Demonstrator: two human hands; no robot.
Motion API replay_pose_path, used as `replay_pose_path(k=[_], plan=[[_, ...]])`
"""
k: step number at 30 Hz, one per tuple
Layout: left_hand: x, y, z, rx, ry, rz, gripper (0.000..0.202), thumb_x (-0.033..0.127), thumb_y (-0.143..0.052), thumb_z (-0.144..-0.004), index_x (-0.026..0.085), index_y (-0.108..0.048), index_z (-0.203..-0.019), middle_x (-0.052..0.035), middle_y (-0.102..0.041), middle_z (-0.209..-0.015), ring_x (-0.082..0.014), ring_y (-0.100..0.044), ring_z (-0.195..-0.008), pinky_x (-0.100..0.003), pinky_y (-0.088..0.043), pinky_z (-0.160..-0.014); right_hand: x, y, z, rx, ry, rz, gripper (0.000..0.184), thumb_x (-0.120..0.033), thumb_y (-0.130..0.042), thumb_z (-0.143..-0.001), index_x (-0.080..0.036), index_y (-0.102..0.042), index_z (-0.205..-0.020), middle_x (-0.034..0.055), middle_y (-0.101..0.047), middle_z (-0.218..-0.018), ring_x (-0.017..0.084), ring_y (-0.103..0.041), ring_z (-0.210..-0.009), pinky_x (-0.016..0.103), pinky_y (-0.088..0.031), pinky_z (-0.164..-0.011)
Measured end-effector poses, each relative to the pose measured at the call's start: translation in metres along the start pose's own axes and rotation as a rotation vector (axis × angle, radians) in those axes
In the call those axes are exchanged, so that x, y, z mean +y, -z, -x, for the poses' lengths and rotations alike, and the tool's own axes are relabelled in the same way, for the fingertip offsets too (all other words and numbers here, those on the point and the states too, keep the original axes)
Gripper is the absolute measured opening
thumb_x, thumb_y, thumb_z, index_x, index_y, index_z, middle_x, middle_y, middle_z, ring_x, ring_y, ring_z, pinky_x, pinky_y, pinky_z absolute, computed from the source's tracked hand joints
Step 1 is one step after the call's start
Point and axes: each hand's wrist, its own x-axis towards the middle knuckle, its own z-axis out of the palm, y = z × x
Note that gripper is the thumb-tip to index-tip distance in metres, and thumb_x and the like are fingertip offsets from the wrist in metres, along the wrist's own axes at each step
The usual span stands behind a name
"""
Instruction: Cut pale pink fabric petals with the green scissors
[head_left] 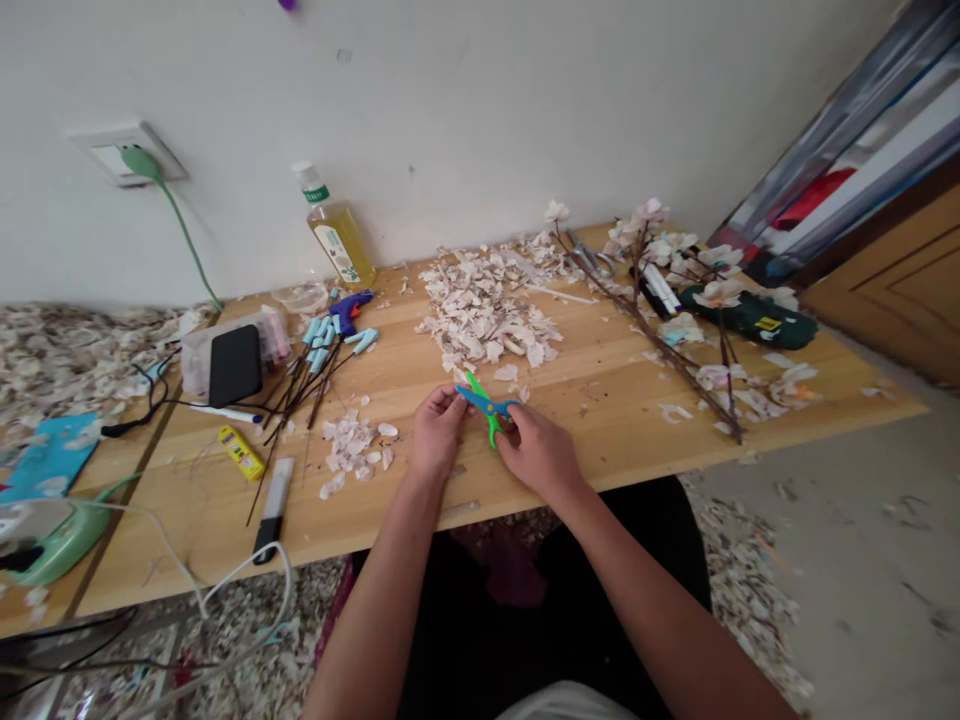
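Observation:
Small scissors [484,404] with green and blue parts are held over the wooden table [600,400], close to its near edge. My right hand [538,452] is closed around the scissors' handles. My left hand [436,432] is pinched near the blade tips; whatever it holds is too small to make out. A small heap of pale petal pieces [351,448] lies just left of my left hand. A bigger heap of petal scraps [487,310] lies behind the scissors.
Flowering branches [675,330] lie at the right. At the left are dark stems with blue tips [322,350], a blue glue gun [349,308], an oil bottle [337,230], a black phone [235,364], a yellow tube [241,452], a utility knife [274,505] and cables.

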Motion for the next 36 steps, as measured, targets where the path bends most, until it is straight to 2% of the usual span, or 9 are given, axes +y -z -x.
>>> replay_pose_path(k=[15,20,24,31,36], plan=[[0.0013,0.0005,0.001,-0.027,-0.031,-0.018,0.023,0.038,-0.076,-0.075,0.018,-0.071,-0.084,0.0001,-0.063,-0.07,-0.0101,-0.057,-0.064,-0.022,-0.047,-0.065,-0.0007,0.0022,-0.0009,-0.014,-0.024,-0.02,0.012,-0.027,-0.057,-0.088,-0.023,-0.063,-0.097,0.0039,-0.071,-0.09,0.02,-0.063,-0.077,0.028,-0.035,-0.062],[0.0052,-0.0005,0.0024,-0.004,-0.036,-0.057,0.023,0.038,-0.076,-0.076,0.018,-0.07,-0.086,0.0015,-0.06,-0.068,-0.0094,-0.054,-0.062,-0.022,-0.045,-0.064,0.0034,0.0009,-0.0019,0.026,-0.096,-0.033,0.015,-0.026,-0.053,-0.09,-0.023,-0.066,-0.097,0.0047,-0.071,-0.084,0.021,-0.063,-0.074,0.029,-0.036,-0.062],[0.0071,-0.0019,0.0037,0.002,-0.013,0.014,0.023,0.038,-0.075,-0.078,0.018,-0.067,-0.087,-0.0009,-0.065,-0.075,-0.0105,-0.058,-0.065,-0.023,-0.047,-0.064,0.0061,-0.0005,-0.0036,0.055,-0.139,-0.066,0.018,-0.029,-0.053,-0.09,-0.022,-0.066,-0.1,0.0052,-0.07,-0.084,0.021,-0.062,-0.074,0.03,-0.036,-0.062],[0.0031,-0.0004,0.0007,0.104,-0.013,0.078,0.026,0.033,-0.081,-0.068,0.018,-0.068,-0.085,-0.0004,-0.066,-0.076,-0.0098,-0.059,-0.065,-0.021,-0.047,-0.067,-0.0017,0.0018,-0.0045,0.002,0.059,-0.029,0.017,-0.026,-0.058,-0.083,-0.021,-0.058,-0.1,0.0048,-0.066,-0.088,0.023,-0.06,-0.087,0.031,-0.039,-0.07],[0.0012,0.001,0.0003,0.106,-0.014,0.062,0.027,0.028,-0.084,-0.063,0.018,-0.071,-0.083,-0.0016,-0.069,-0.079,-0.0109,-0.061,-0.07,-0.022,-0.048,-0.071,-0.0018,0.0004,-0.0046,-0.01,0.087,-0.015,0.022,-0.025,-0.058,-0.082,-0.021,-0.053,-0.103,0.007,-0.066,-0.097,0.024,-0.058,-0.092,0.033,-0.041,-0.074]])
